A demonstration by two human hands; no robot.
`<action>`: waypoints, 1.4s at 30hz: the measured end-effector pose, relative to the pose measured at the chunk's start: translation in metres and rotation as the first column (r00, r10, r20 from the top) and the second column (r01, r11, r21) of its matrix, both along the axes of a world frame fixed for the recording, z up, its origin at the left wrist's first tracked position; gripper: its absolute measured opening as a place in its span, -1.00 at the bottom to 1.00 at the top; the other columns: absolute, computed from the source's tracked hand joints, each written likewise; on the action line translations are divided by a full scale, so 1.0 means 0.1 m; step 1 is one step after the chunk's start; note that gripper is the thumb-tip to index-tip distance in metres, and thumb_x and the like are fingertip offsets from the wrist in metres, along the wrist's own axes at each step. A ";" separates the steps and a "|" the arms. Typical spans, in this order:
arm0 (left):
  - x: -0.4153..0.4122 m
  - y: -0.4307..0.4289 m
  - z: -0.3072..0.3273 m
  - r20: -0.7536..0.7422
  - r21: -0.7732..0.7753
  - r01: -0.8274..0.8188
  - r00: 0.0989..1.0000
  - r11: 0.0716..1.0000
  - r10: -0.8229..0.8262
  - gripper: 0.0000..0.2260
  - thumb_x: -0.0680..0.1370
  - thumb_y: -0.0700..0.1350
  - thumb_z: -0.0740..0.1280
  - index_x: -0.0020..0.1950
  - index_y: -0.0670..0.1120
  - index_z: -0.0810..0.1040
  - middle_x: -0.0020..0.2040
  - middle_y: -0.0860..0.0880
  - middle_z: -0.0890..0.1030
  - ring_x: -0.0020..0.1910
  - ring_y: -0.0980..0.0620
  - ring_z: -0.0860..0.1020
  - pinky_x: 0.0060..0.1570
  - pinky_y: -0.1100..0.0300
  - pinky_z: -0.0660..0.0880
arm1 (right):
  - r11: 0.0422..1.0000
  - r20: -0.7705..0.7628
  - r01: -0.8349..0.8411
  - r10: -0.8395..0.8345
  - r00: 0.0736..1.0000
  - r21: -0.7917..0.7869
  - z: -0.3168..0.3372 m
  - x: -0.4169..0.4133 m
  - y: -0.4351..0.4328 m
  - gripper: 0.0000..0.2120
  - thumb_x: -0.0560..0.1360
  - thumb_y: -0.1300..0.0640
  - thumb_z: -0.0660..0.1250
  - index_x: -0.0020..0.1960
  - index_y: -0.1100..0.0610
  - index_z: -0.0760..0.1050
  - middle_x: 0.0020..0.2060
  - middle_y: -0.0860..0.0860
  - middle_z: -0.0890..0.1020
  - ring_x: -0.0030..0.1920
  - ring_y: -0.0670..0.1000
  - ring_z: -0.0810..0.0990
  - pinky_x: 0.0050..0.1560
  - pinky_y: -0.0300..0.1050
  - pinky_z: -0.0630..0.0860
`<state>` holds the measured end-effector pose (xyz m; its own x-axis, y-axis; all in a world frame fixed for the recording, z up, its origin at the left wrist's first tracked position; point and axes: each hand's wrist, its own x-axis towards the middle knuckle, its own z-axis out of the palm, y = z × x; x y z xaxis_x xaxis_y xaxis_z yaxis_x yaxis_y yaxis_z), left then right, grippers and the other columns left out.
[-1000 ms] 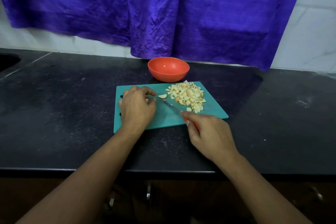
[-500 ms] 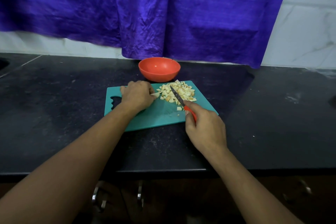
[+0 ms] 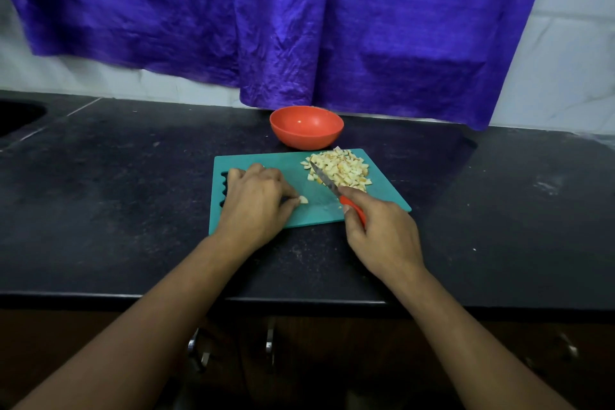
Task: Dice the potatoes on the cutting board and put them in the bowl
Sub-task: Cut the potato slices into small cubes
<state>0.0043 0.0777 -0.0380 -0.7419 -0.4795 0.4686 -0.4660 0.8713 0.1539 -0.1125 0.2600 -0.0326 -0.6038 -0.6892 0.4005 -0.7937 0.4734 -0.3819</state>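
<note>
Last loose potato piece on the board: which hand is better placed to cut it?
Right. The right hand grips the knife, its blade near the potato piece. The left hand pinches that piece against the cutting board, so it likely just steadies.

A teal rectangular plastic cutting board (image 3: pixel 266 161) lies before an orange-red round plastic bowl (image 3: pixel 306 126). The small knife (image 3: pixel 337 193) has a silver-grey blade and an orange-red handle. The heap of diced potato (image 3: pixel 342 168) and the loose potato piece (image 3: pixel 303 200) are pale yellow. The stone table (image 3: pixel 133 193) is black with grey speckles, the crinkled cloth (image 3: pixel 299 27) deep purple, the tiled wall (image 3: pixel 565 60) white.
</note>
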 end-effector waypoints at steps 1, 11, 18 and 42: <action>0.00 0.00 -0.02 -0.019 0.014 -0.002 1.000 1.000 0.003 -0.82 0.60 0.17 0.36 0.12 0.20 0.70 0.10 0.17 0.62 0.13 0.06 0.45 0.09 0.02 0.28 | 1.000 -0.005 0.003 -0.002 1.000 0.001 0.00 0.01 0.00 -0.61 0.66 -0.05 0.23 0.48 -0.19 0.42 -0.22 -0.18 0.57 -0.33 -0.17 0.50 -0.36 -0.30 0.38; -0.14 0.02 0.00 -0.031 0.074 -0.133 0.990 0.988 0.136 -0.77 0.55 0.25 0.37 0.05 0.16 0.69 0.09 0.12 0.61 0.13 0.04 0.47 0.12 -0.01 0.36 | 0.998 -0.054 -0.025 0.028 0.998 0.063 0.01 0.02 -0.05 -0.61 0.66 -0.05 0.21 0.48 -0.19 0.42 -0.19 -0.17 0.57 -0.26 -0.15 0.50 -0.26 -0.18 0.49; -0.16 0.04 -0.06 -0.088 0.100 -0.122 0.987 0.988 0.131 -0.81 0.57 0.17 0.37 0.02 0.11 0.67 0.01 0.10 0.63 0.06 0.03 0.55 0.10 -0.03 0.42 | 0.996 -0.059 -0.039 0.043 0.997 0.078 -0.01 0.03 -0.06 -0.62 0.66 -0.04 0.21 0.47 -0.17 0.44 -0.14 -0.14 0.62 -0.21 -0.14 0.53 -0.22 -0.14 0.53; -0.12 0.11 0.01 -0.074 0.279 -0.157 0.980 0.947 0.184 -0.83 0.55 0.14 0.41 -0.06 0.08 0.70 -0.19 0.13 0.68 -0.15 0.06 0.63 -0.11 0.04 0.60 | 0.988 -0.120 -0.077 0.093 0.988 0.131 -0.05 0.13 -0.07 -0.63 0.65 -0.01 0.22 0.43 -0.19 0.49 -0.18 -0.16 0.64 -0.27 -0.13 0.53 -0.27 -0.15 0.47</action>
<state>-0.0081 0.0891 -0.0374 -0.5947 -0.7138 0.3699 -0.5746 0.6992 0.4254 -0.0995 0.2529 -0.0374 -0.4915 -0.7852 0.3768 -0.8709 0.4402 -0.2186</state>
